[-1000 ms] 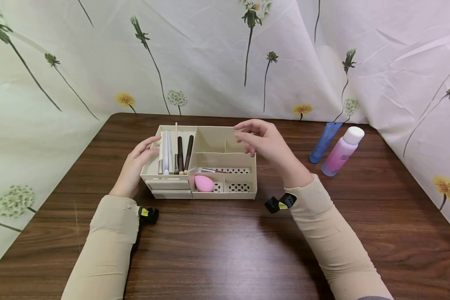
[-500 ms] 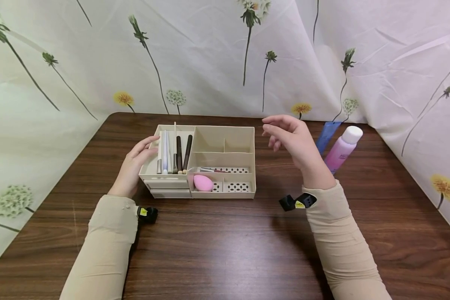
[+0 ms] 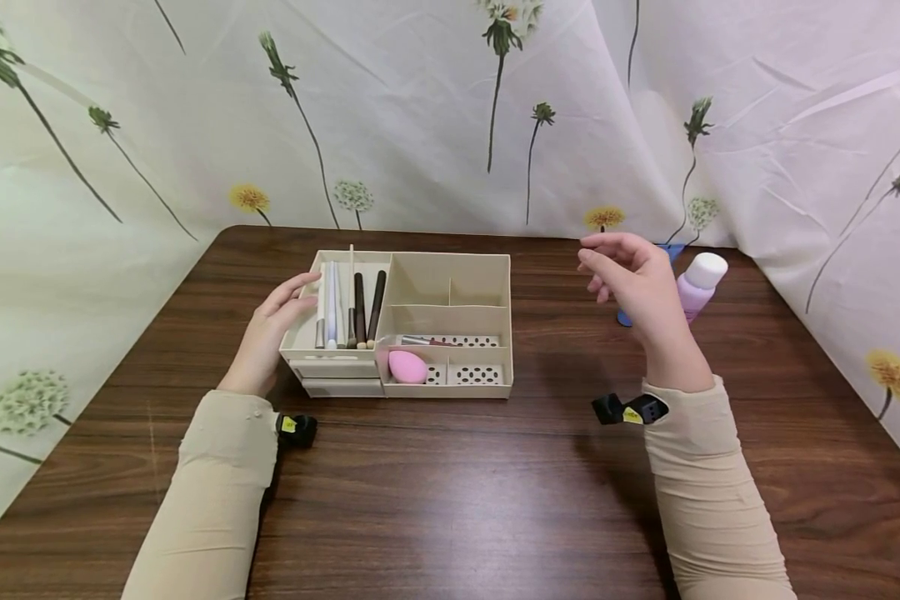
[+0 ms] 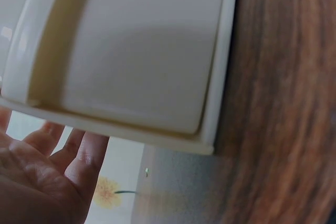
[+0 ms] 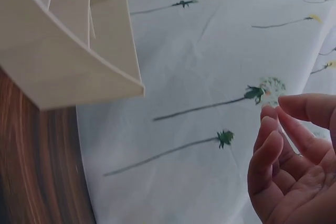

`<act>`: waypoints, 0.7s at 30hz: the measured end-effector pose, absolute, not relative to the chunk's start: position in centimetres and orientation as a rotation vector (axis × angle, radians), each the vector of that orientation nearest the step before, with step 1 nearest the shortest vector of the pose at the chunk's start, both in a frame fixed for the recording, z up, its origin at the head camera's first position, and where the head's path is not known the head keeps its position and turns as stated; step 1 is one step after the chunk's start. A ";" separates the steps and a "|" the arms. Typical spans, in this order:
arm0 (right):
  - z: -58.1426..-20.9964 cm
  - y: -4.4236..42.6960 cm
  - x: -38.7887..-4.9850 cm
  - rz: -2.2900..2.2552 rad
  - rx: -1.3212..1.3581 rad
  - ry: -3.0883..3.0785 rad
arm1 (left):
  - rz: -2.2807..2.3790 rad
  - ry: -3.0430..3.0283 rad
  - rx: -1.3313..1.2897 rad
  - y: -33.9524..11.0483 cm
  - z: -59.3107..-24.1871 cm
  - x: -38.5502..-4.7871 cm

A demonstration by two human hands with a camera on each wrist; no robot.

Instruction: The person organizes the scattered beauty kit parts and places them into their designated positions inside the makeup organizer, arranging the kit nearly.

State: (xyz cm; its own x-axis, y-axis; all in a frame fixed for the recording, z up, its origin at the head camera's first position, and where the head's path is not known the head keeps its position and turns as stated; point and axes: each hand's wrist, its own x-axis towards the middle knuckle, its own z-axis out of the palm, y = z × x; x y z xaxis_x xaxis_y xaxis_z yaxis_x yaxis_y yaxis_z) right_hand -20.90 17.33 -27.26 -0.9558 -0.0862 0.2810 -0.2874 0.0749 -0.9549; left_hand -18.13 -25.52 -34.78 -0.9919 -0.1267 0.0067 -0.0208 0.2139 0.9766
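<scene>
A cream desk organizer stands on the table with its compartments facing up. Several makeup brushes lean in its left section, and a pink makeup sponge sits in a front compartment. Against the organizer's left side rests my left hand, fingers fairly straight; the left wrist view shows them beside the drawer front. My right hand hovers right of the organizer with loosely bent fingers and nothing in them. Behind it stand a blue tube and a pink bottle with a white cap, both partly hidden.
A slim silver-and-red item lies in the middle compartment. Perforated floors show in the front compartments. The dark wooden table spreads in front, and a flower-print cloth hangs behind it.
My right hand has moved right, from above the organizer's back right corner to in front of the tube and bottle, covering more of them. The left hand and organizer have stayed put.
</scene>
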 end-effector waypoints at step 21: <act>-26.7 22.9 -21.1 1.826 0.078 -2.019 | -1.921 -2.372 0.144 -25.5 -34.8 -18.1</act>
State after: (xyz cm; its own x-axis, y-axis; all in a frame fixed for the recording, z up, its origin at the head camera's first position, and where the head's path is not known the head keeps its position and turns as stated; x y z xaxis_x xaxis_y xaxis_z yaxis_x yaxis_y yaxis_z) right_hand -21.06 22.90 -26.74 -0.9123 0.2319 0.3376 -0.3127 0.1381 -0.9398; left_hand -18.11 -25.50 -34.81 -0.9919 -0.1266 0.0074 -0.0191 0.2067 0.9782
